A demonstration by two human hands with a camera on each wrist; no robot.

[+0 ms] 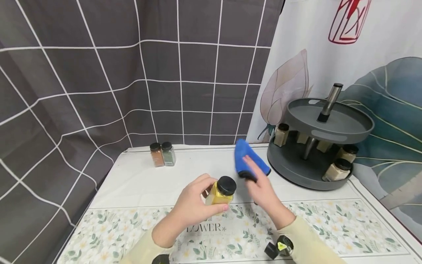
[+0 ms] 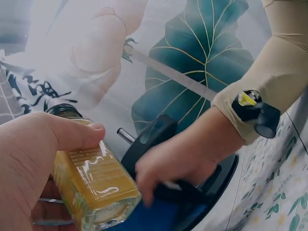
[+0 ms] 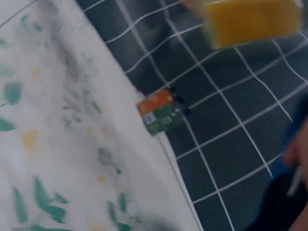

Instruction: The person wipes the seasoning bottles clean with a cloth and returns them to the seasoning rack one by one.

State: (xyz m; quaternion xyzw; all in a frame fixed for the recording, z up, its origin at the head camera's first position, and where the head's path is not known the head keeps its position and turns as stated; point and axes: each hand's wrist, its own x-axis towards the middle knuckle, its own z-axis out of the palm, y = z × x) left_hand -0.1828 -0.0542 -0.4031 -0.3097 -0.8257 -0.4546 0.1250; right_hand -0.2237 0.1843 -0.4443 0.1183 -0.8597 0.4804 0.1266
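My left hand (image 1: 194, 201) grips a square glass spice jar (image 1: 220, 194) of yellow powder, black lid up, over the printed mat. The left wrist view shows my thumb across one flat side of the same jar (image 2: 96, 178). My right hand (image 1: 262, 189) holds a blue cloth (image 1: 250, 156) with dark edging, a little right of the jar. That hand (image 2: 178, 163) is blurred in the left wrist view, with the blue of the cloth below it. In the right wrist view, the yellow jar (image 3: 255, 21) appears at the top.
A two-tier grey turntable rack (image 1: 329, 134) stands at the right, several jars on its lower tier, including a pale one (image 1: 337, 170). An orange-brown spice jar (image 1: 157, 154) and a green one (image 1: 168, 154) stand together at the back left. A gridded grey curtain (image 1: 197, 73) hangs behind the table.
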